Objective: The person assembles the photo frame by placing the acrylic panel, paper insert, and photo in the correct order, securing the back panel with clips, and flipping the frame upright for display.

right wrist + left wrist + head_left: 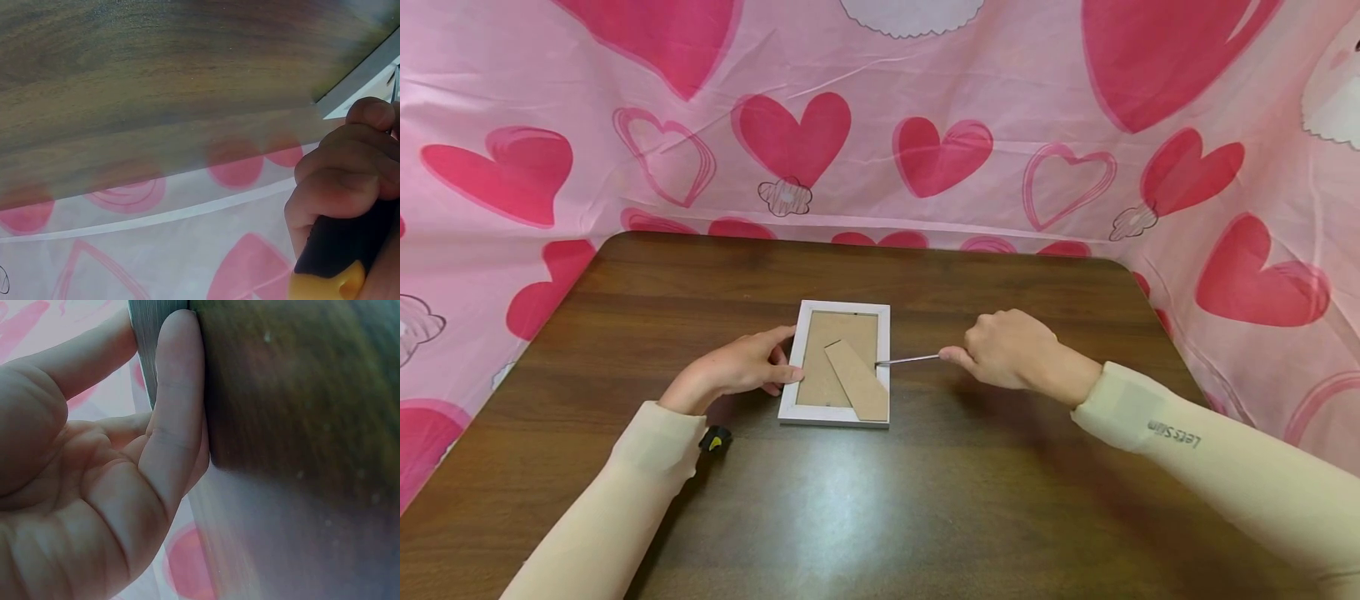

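Note:
A white picture frame (pixel 884 333) lies face down on the brown table, its brown backing board (pixel 820 375) upward. A slanted stand leg (pixel 856 379) sits across the board. My left hand (pixel 748 364) grips the frame's left edge, thumb on top and fingers along the side; in the left wrist view the fingers (pixel 180 381) lie against that edge. My right hand (pixel 1011 350) holds a screwdriver (pixel 913 360) whose thin metal shaft points left, its tip at the inner right edge of the frame. In the right wrist view, fingers curl round its black and yellow handle (pixel 350 250).
A small black and yellow object (pixel 715 439) is on the table beside the left sleeve. Behind the rounded far edge of the wooden table (pixel 1000 500) hangs a pink cloth (pixel 865 75) with red hearts, which also runs along both sides.

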Demonstrator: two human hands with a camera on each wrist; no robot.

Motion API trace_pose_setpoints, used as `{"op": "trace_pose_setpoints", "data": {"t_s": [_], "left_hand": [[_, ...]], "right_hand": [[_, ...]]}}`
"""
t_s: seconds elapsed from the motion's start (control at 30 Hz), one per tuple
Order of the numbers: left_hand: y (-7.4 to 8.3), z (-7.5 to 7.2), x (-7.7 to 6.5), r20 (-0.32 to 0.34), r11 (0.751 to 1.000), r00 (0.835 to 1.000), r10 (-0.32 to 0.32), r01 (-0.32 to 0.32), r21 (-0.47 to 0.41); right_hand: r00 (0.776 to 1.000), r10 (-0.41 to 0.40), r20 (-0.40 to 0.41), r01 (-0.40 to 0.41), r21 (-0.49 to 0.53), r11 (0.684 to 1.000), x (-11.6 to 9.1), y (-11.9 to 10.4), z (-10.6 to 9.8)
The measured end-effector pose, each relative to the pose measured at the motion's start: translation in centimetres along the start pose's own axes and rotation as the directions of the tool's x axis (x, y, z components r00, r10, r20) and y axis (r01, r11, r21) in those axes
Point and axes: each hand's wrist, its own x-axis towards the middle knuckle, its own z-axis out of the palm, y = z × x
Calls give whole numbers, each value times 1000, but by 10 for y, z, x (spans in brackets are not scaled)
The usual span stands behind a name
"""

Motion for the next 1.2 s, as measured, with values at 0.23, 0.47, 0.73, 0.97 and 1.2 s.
{"op": "trace_pose_setpoints", "data": {"t_s": [0.23,0.47,0.73,0.97,1.2], "left_hand": [[-2,-1,-1,0,1000,1000,-3,3,10],[-3,-4,-2,-5,999,1000,-11,12,34],[-5,-1,-1,-3,999,1000,-24,25,42],[-3,-1,1,5,999,1000,-31,31,39],[-3,-2,1,11,1000,1000,-24,24,18]], "right_hand": [[1000,4,10,-4,-6,1000,3,-3,-2],[1000,11,26,-10,-29,1000,6,-5,-5],[999,3,38,-4,25,1000,5,1,6],[997,-36,-63,38,20,999,2,10,17],[987,-73,-143,74,-3,997,2,12,23]]}}
